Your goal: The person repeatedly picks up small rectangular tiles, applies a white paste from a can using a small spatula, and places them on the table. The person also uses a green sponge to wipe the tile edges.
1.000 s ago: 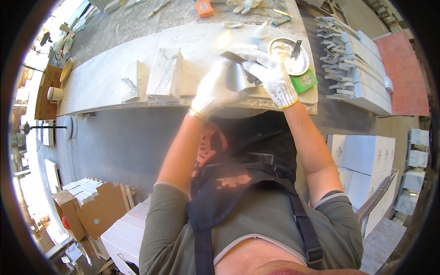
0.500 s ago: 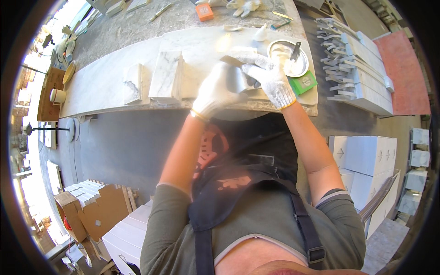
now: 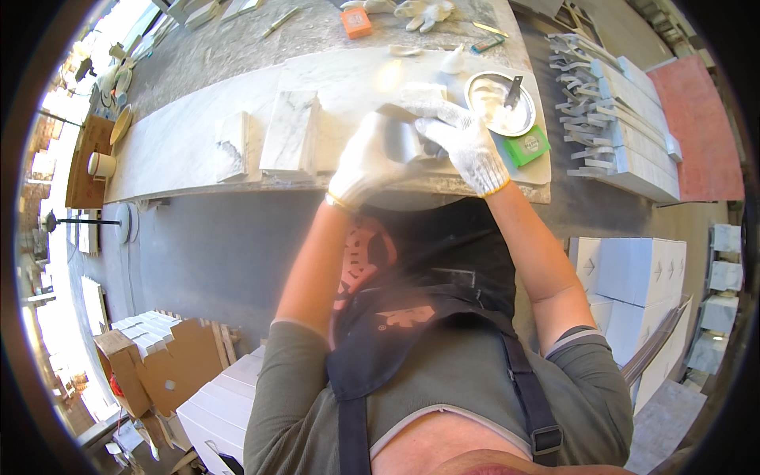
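Both of my hands wear white knit gloves and meet over the near edge of a pale marble slab (image 3: 182, 158). My left hand (image 3: 366, 162) is closed around a flat grey-white stone piece (image 3: 404, 141), tilted up on edge. My right hand (image 3: 469, 150) reaches in from the other side, fingers bent against the piece. A small dark object (image 3: 431, 148) shows under its fingers, too hidden to name. Right of that hand stand a bowl of white paste (image 3: 489, 93) with a dark-handled putty knife (image 3: 513, 93) in it and a small green box (image 3: 526, 146).
Two marble pieces (image 3: 290, 133) (image 3: 233, 146) lie on the slab to my left. An orange box (image 3: 356, 24) and spare gloves (image 3: 423, 13) are at the back. Strapped slabs (image 3: 625, 119) stand to the right; white cartons (image 3: 633, 273) are stacked beside me.
The stone piece has turned slightly and dropped a little between my hands. My right hand's fingers have shifted slightly lower. Bowl and boxes keep their places on the slab.
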Action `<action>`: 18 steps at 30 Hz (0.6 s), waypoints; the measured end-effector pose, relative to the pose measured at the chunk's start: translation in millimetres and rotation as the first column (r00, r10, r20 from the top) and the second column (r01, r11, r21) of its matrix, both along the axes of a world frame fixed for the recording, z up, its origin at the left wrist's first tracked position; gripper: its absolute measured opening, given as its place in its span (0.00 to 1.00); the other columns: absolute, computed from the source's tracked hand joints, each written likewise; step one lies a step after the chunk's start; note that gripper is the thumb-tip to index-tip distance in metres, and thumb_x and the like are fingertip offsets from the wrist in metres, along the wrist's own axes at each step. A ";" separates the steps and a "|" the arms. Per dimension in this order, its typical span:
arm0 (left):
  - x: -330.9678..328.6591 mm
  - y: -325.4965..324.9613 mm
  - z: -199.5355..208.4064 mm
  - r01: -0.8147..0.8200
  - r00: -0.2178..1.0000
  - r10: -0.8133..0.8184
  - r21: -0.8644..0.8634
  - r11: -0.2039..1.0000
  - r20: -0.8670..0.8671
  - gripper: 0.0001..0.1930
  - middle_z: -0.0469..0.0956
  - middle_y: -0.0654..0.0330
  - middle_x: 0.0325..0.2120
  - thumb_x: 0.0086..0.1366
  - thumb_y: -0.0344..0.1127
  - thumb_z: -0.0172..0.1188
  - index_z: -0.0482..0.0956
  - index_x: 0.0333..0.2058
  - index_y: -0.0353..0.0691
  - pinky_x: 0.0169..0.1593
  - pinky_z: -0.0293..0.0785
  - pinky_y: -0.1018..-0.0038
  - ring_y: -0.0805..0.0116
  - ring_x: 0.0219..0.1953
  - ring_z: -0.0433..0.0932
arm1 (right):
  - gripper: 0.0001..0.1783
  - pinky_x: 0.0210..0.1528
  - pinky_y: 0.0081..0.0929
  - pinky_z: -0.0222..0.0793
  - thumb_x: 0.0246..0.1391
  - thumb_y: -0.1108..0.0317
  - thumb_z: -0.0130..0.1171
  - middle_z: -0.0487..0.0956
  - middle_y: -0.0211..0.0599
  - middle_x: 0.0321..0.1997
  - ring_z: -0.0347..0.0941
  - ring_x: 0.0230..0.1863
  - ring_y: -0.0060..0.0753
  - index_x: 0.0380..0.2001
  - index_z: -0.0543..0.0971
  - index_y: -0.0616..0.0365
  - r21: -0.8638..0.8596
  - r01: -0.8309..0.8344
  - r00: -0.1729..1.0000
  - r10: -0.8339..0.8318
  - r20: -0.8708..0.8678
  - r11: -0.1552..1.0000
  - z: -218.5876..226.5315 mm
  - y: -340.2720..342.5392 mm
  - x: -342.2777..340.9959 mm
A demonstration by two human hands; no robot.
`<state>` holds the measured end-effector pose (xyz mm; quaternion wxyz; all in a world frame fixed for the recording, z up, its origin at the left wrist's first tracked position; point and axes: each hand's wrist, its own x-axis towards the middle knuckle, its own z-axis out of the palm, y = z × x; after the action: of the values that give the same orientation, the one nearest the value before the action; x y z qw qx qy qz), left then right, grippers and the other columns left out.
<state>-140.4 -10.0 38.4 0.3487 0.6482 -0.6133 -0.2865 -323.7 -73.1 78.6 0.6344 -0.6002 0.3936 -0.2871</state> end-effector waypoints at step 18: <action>2.3 -1.3 -12.0 -0.029 0.986 -0.006 -0.207 0.978 -0.166 0.36 0.81 0.57 0.51 0.57 0.40 0.75 0.73 0.63 0.39 0.57 0.77 0.69 0.66 0.52 0.81 | 0.18 0.50 0.24 0.79 0.63 0.79 0.61 0.87 0.36 0.50 0.81 0.43 0.22 0.55 0.84 0.65 -0.028 -0.033 0.999 0.034 0.039 0.999 0.7 22.6 1.5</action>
<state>-138.1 -11.3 26.4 0.4661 0.5857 -0.6050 -0.2714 -322.1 -50.5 79.3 0.6385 -0.6097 0.3669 -0.2933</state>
